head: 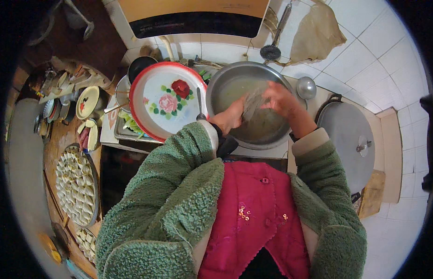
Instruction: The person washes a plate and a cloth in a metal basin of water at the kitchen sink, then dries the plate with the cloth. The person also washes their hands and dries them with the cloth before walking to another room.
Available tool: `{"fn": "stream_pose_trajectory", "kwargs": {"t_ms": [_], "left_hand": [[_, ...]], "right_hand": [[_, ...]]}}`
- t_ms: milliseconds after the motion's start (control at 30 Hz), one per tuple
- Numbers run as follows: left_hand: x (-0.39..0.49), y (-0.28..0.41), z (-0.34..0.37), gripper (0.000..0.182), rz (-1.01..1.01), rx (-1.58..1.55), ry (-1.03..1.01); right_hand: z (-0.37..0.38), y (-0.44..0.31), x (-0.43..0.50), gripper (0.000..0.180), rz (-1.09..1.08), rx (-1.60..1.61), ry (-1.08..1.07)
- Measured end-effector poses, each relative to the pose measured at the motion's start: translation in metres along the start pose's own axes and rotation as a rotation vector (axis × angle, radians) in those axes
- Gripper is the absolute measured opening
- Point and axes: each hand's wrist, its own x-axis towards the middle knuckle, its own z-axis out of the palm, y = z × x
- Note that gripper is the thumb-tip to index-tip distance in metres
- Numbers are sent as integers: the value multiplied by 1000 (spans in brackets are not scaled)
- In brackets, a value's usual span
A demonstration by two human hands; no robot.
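Over a round metal basin (pixel 234 75) of cloudy water, my left hand (pixel 231 115) and my right hand (pixel 280 99) hold a greyish, wet, limp thing (pixel 253 104) between them, probably a cloth. Motion blur hides its exact kind. To the left of the basin stands a white enamel basin (pixel 157 115) with a red rim and painted flowers. A knife or similar utensil with a dark handle (pixel 201 117) lies inside its right edge, just beyond my left wrist.
A large lidded pot (pixel 345 139) stands at the right, beside a metal ladle (pixel 306 88). Leafy greens (pixel 131 123) lie in a metal tray under the enamel basin. Trays of dumplings (pixel 76 188) rest on the wooden table at the left. A skimmer (pixel 270 52) hangs on the tiled wall.
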Motion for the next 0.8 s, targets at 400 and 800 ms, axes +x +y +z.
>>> {"fn": "stream_pose_trajectory", "kwargs": {"t_ms": [400,800], "left_hand": [[18,19,-1,35,-61,-381,125],[19,17,7,31,-218,-227,143]], "right_hand": [[47,71,7,41,-604,-786,465],[53,81,12,32,-781,-921,518]]}}
